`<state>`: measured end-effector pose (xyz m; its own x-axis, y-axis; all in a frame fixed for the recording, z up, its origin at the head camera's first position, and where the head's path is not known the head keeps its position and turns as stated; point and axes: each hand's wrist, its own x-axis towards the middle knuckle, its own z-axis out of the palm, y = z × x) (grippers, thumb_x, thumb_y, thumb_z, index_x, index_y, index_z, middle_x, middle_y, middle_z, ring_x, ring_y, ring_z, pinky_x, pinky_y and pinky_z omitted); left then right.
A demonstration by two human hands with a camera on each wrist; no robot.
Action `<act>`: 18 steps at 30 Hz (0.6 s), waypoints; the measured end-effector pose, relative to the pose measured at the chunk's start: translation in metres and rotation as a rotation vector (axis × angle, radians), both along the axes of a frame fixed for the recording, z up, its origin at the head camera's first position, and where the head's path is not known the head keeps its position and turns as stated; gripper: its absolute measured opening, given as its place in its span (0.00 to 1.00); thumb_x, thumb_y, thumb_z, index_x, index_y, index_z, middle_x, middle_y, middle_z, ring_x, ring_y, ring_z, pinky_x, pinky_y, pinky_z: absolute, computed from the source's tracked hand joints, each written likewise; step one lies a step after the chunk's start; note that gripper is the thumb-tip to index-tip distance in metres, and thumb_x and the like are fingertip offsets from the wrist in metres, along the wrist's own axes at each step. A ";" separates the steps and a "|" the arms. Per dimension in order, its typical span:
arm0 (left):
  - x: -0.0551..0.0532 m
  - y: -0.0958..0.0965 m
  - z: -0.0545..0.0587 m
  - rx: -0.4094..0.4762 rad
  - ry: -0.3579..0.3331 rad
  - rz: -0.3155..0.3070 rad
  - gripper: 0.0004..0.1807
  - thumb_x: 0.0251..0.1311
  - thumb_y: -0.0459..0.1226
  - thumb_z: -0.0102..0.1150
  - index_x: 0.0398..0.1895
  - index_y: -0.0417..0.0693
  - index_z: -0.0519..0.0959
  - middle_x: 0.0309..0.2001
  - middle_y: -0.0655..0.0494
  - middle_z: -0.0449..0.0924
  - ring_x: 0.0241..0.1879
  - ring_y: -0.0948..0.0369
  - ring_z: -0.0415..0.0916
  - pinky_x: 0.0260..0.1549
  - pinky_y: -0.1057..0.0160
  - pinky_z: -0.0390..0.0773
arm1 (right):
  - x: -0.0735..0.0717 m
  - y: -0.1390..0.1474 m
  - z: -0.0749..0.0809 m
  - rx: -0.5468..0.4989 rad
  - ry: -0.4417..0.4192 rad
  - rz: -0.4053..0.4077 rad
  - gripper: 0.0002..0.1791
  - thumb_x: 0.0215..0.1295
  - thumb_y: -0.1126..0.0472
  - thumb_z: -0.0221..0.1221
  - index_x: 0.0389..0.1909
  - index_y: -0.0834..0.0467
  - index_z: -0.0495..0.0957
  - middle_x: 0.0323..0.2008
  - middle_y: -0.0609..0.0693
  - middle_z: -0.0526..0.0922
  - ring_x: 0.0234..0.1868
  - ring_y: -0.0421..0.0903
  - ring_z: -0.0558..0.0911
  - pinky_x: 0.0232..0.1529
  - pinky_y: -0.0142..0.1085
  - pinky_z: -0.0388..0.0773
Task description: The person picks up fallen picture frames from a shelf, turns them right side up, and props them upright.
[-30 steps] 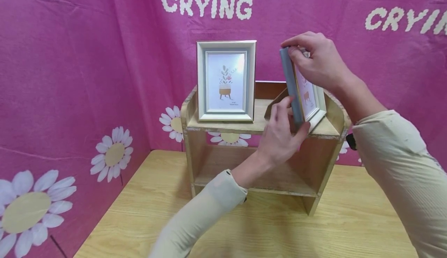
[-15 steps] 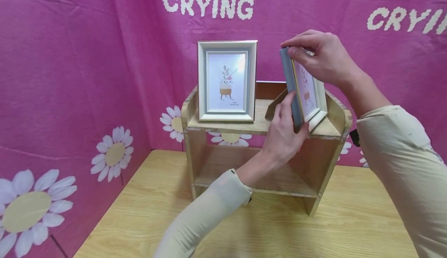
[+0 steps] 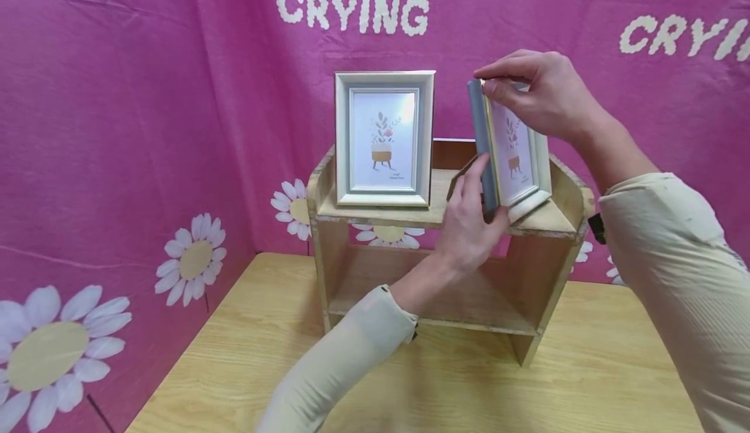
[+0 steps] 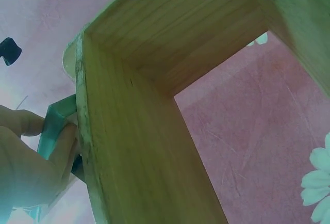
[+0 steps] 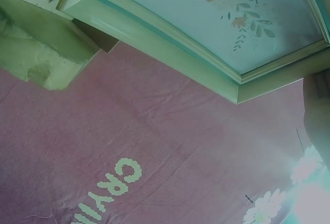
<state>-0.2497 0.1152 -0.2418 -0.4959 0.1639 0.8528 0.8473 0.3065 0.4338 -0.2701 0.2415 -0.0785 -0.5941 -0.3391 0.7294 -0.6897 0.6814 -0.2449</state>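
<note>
On the right side of a small wooden shelf [image 3: 556, 215] stands a picture frame [image 3: 511, 143], white and grey-blue with a potted-plant print. It is turned at an angle, its side edge toward me. My right hand [image 3: 541, 97] pinches its upper left corner between thumb and fingers. Lower down, my left hand [image 3: 469, 228] grips the near side edge, thumb in front and fingers behind. A brown stand flap [image 3: 461, 176] shows behind the frame. To the left, a matching picture frame [image 3: 384, 140] stands upright, facing forward. The right wrist view shows the held frame's front [image 5: 206, 28] close up.
The shelf unit has a lower board [image 3: 375, 264] and stands on a light wood table [image 3: 234, 355]. A pink cloth [image 3: 234, 62] with daisies and lettering hangs behind and on the left. The shelf's raised side panel [image 3: 577, 192] is close to the held frame.
The held picture frame has turned slightly, so its front faces me more. My left fingers have slid a little higher along its edge. The other frame stays in place.
</note>
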 end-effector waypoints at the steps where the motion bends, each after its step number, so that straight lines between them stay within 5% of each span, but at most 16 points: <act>1: -0.001 -0.001 0.000 0.001 0.006 -0.004 0.42 0.54 0.27 0.65 0.72 0.39 0.56 0.59 0.37 0.71 0.52 0.52 0.77 0.54 0.72 0.76 | 0.000 0.000 0.000 0.002 -0.003 -0.004 0.15 0.69 0.60 0.59 0.53 0.59 0.84 0.48 0.54 0.83 0.44 0.29 0.75 0.44 0.22 0.71; 9: -0.007 -0.010 0.001 0.007 -0.009 -0.110 0.42 0.55 0.23 0.62 0.73 0.37 0.54 0.59 0.37 0.70 0.50 0.53 0.80 0.46 0.77 0.78 | -0.005 0.000 0.003 0.003 0.019 -0.065 0.13 0.69 0.63 0.59 0.51 0.59 0.85 0.48 0.57 0.85 0.41 0.25 0.75 0.40 0.21 0.70; 18: -0.011 -0.018 0.001 -0.016 -0.037 -0.151 0.42 0.57 0.24 0.60 0.74 0.37 0.53 0.58 0.36 0.70 0.49 0.52 0.81 0.39 0.80 0.79 | -0.013 0.002 0.003 -0.038 0.049 -0.115 0.11 0.66 0.65 0.61 0.46 0.59 0.87 0.44 0.52 0.87 0.36 0.23 0.74 0.37 0.19 0.69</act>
<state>-0.2611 0.0972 -0.2404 -0.4956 0.2525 0.8310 0.8678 0.1841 0.4616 -0.2835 0.2435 -0.0753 -0.5910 -0.2421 0.7695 -0.6191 0.7476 -0.2403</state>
